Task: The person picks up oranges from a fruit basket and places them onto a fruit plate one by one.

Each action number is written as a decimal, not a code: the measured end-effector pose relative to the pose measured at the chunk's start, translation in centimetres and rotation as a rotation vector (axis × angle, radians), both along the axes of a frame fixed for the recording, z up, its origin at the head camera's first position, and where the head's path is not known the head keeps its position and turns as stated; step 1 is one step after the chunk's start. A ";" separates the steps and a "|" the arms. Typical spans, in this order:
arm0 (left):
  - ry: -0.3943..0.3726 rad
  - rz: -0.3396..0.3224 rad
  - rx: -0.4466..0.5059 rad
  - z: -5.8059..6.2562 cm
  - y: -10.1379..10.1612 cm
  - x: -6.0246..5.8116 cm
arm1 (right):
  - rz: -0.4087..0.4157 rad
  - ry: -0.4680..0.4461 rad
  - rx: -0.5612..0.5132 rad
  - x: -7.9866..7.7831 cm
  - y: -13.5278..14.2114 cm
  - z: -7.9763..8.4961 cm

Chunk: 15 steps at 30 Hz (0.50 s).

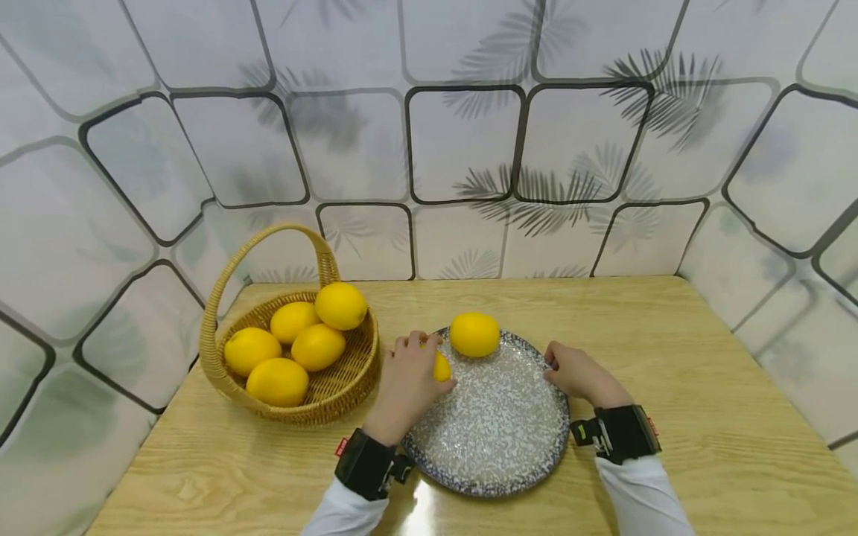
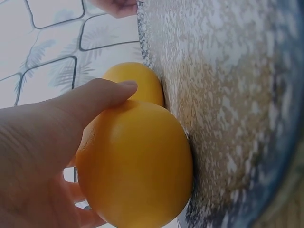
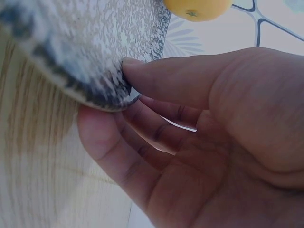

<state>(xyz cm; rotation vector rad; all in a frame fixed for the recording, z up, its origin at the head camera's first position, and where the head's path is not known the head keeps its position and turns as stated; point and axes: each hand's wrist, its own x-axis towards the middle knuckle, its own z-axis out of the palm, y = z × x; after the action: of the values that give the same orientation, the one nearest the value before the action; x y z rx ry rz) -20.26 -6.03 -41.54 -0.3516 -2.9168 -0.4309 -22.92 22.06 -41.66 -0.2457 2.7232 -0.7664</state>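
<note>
My left hand (image 1: 410, 376) grips a yellow lemon (image 2: 135, 164) at the plate's left side, thumb across its top and fingers round its far side. In the left wrist view the lemon sits right at the plate's speckled surface. A second lemon (image 1: 474, 334) lies on the back part of the round grey plate (image 1: 499, 424), which has a dark blue speckled rim. At the plate's right edge, my right hand (image 1: 582, 374) pinches the rim, with the thumb (image 3: 142, 76) on top and the fingers underneath.
To the left stands a wicker basket (image 1: 365, 376) with a tall arched handle and several lemons (image 1: 278, 382) inside. Everything stands on a light wooden table (image 1: 724, 447). Patterned cloth walls (image 1: 469, 149) rise behind it and at both sides.
</note>
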 end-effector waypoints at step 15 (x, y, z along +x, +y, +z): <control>0.019 -0.020 -0.007 1.0 -0.1 0.2 | -0.005 0.002 0.019 -0.1 -0.1 0.1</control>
<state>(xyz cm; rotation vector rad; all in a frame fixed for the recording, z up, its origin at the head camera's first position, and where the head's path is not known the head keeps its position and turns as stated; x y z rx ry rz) -20.02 -6.12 -40.56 -0.3837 -2.9000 -0.4176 -23.02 21.94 -41.59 -0.2357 2.7326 -0.7414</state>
